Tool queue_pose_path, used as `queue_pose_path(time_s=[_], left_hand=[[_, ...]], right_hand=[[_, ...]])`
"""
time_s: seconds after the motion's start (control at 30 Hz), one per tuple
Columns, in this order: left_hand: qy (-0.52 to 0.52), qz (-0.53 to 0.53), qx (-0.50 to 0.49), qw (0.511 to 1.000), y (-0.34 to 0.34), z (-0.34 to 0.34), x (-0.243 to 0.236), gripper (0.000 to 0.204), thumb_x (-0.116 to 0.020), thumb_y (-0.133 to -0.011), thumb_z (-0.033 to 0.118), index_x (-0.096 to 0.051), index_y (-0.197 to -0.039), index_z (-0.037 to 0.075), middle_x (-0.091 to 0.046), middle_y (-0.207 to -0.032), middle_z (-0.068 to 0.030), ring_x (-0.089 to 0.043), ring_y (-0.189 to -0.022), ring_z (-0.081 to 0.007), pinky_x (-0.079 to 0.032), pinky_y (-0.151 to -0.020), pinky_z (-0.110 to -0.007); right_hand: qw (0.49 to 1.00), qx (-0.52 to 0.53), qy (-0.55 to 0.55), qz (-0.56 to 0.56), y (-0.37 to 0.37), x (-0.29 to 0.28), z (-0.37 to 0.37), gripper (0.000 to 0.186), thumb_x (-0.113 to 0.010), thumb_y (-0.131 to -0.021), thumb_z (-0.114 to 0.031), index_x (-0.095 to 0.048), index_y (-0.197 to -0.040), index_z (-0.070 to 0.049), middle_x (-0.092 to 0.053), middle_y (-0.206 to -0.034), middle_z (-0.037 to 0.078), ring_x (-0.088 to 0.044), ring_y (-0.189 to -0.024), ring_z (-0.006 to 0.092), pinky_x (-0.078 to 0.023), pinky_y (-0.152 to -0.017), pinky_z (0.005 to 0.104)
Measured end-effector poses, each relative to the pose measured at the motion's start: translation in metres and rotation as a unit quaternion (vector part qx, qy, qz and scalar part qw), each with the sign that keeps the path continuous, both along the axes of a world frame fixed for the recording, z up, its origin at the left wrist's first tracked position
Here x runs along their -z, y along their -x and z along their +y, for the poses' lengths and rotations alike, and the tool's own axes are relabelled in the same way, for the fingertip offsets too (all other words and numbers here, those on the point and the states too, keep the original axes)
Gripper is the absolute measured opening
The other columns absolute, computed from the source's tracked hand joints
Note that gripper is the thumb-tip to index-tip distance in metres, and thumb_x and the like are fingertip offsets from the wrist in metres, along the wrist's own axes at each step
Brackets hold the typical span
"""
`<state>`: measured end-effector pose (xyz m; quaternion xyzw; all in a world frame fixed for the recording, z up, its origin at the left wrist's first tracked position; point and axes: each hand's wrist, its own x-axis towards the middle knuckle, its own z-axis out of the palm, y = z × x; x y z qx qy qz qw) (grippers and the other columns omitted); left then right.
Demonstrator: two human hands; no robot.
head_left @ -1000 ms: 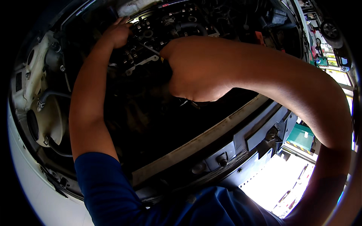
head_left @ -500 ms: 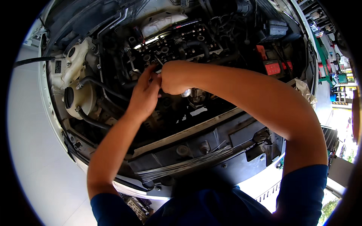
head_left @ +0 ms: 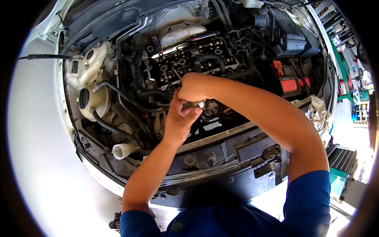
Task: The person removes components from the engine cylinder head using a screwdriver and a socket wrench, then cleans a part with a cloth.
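My right hand (head_left: 193, 87) is closed in a fist over the front of the exposed engine (head_left: 233, 65). It grips a metal hand tool (head_left: 201, 104), whose shiny rounded end shows below the fist. A thin shaft (head_left: 176, 73) sticks out on the fist's far side, pointing toward the engine's open top; its exact kind is hidden by my fingers. Just beneath, my left hand (head_left: 179, 120) has its thumb and fingers closed about the shiny end.
A cream reservoir with a black cap (head_left: 94, 100) and black hoses lies to the left. A battery with red covers (head_left: 290, 84) sits at the right, near crumpled paper (head_left: 319, 112). Thin metal rods (head_left: 201, 173) lie along the front panel. A white open pipe (head_left: 123, 151) is front left.
My left hand has shifted from beside the right fist to below it, with its thumb now at the tool's shiny end. The whole view has moved somewhat, showing more of the engine bay.
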<state>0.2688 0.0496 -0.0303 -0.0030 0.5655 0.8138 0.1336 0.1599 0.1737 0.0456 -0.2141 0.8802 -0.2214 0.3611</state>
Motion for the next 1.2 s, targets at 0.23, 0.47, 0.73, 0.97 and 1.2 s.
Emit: queue_pose_path(time_s=[0.23,0.47,0.73,0.97,1.2], left_hand=[[-0.014,0.022,-0.006,1.0,-0.005,-0.004,0.001,0.11,-0.081,-0.087,0.036,-0.005,-0.159,0.001,-0.042,-0.139,-0.0181,-0.058,-0.112,-0.0228,-0.053,-0.092,-0.035],[0.087,0.067,-0.023,0.994,-0.009,-0.005,0.001,0.097,-0.071,-0.094,0.038,-0.008,-0.16,0.004,-0.052,-0.129,-0.011,-0.059,-0.11,-0.0186,-0.053,-0.089,-0.034],[0.095,0.087,-0.028,0.991,-0.012,-0.004,-0.002,0.097,-0.07,-0.095,0.039,-0.006,-0.161,0.007,-0.061,-0.115,-0.0094,-0.061,-0.094,-0.0168,-0.053,-0.083,-0.033],[0.163,0.086,-0.02,0.983,-0.014,-0.003,-0.001,0.092,-0.068,-0.092,0.054,-0.026,-0.156,0.003,-0.06,-0.11,-0.0127,-0.06,-0.091,-0.0185,-0.052,-0.085,-0.036],[0.11,0.105,0.026,0.988,-0.016,-0.013,0.007,0.079,-0.072,-0.094,0.027,-0.028,-0.154,-0.001,-0.035,-0.157,-0.0127,-0.058,-0.109,-0.017,-0.051,-0.094,-0.032]], right_hand=[[0.942,0.202,0.162,-0.214,0.005,0.013,0.008,0.035,-0.065,-0.082,-0.025,-0.068,-0.105,0.001,-0.066,-0.092,0.009,-0.064,-0.079,0.0197,-0.051,-0.057,0.0343],[0.92,0.202,0.217,-0.257,0.012,0.036,0.014,0.033,-0.067,-0.086,-0.032,-0.069,-0.103,-0.003,-0.067,-0.096,0.008,-0.066,-0.083,0.0199,-0.057,-0.064,0.0349],[0.9,0.2,0.278,-0.268,0.012,0.05,0.019,0.039,-0.067,-0.087,-0.033,-0.066,-0.107,0.0,-0.066,-0.102,0.011,-0.066,-0.089,0.0226,-0.058,-0.068,0.0372],[0.875,0.254,0.302,-0.281,0.042,0.093,0.004,0.03,-0.07,-0.082,-0.02,-0.065,-0.097,0.006,-0.066,-0.089,0.013,-0.066,-0.073,0.0237,-0.057,-0.06,0.0371],[0.894,0.25,0.278,-0.246,0.068,0.124,-0.017,0.017,-0.066,-0.082,-0.009,-0.067,-0.074,0.006,-0.069,-0.083,0.015,-0.069,-0.071,0.0248,-0.058,-0.058,0.0387]])
